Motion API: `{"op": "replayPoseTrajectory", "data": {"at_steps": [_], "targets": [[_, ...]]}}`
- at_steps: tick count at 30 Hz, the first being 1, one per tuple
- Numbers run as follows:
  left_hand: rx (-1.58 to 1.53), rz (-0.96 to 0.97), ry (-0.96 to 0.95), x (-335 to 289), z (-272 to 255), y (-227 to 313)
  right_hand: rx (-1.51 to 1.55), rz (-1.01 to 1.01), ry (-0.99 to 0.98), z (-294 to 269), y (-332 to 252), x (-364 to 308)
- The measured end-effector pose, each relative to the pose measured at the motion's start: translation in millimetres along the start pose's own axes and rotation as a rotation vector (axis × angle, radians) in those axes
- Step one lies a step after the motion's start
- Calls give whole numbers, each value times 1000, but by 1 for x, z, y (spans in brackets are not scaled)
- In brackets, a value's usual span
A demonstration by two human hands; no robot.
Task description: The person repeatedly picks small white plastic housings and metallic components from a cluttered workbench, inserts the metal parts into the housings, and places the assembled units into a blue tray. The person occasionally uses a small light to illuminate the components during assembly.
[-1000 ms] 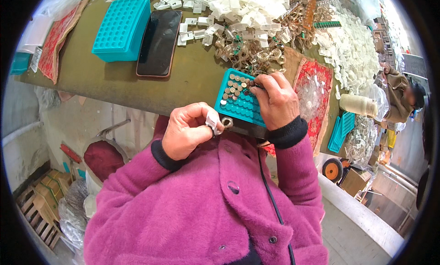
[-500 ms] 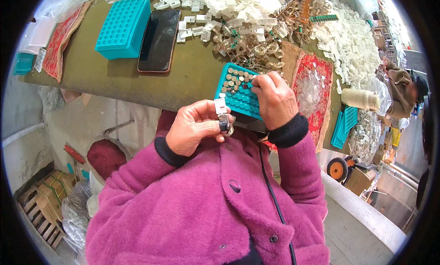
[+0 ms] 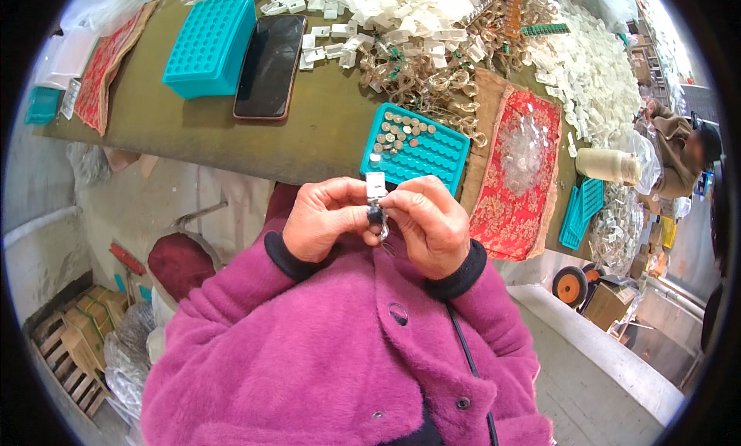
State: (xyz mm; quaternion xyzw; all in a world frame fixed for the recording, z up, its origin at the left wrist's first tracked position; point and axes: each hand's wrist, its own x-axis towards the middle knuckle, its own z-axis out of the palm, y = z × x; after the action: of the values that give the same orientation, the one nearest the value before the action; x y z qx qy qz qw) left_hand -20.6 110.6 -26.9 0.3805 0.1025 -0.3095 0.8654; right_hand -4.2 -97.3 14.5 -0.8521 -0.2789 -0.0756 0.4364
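Both hands meet in front of my chest, just below the table's near edge. My left hand (image 3: 326, 217) pinches a small keychain piece (image 3: 376, 193): a white rectangular tag on top, a dark bead under it and a metal clasp hanging below. My right hand (image 3: 429, 224) closes its fingertips on the same piece from the right side. Just beyond the hands, a teal tray with round wells (image 3: 432, 154) lies on the table, with several small round metal discs (image 3: 395, 131) gathered in its far left corner.
The olive table (image 3: 309, 137) carries a second teal tray (image 3: 210, 46), a dark phone (image 3: 270, 54), heaps of white plastic tags (image 3: 417, 10), tangled metal clasps (image 3: 432, 83) and red patterned cloths (image 3: 519, 172). Another person (image 3: 683, 157) sits at far right. Wooden pallets (image 3: 73, 346) lie lower left.
My right hand has left the teal tray and come back to my left hand. Both hands now hold the keychain piece together, slightly lower and closer to my chest.
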Motion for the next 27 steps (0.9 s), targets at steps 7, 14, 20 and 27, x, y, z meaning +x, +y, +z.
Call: {"op": "replayPoseTrajectory", "data": {"at_steps": [7, 14, 20, 27], "targets": [[1, 144, 61, 2, -16, 0, -295, -40, -18, 12, 18, 33], [-21, 184, 61, -1, -14, 4, -235, 77, -52, 15, 12, 37], [74, 363, 43, -1, -9, -2, 362, 609, -117, 8, -15, 14], [502, 608, -72, 1, -14, 2, 639, 867, -264, -1, -12, 11]]}}
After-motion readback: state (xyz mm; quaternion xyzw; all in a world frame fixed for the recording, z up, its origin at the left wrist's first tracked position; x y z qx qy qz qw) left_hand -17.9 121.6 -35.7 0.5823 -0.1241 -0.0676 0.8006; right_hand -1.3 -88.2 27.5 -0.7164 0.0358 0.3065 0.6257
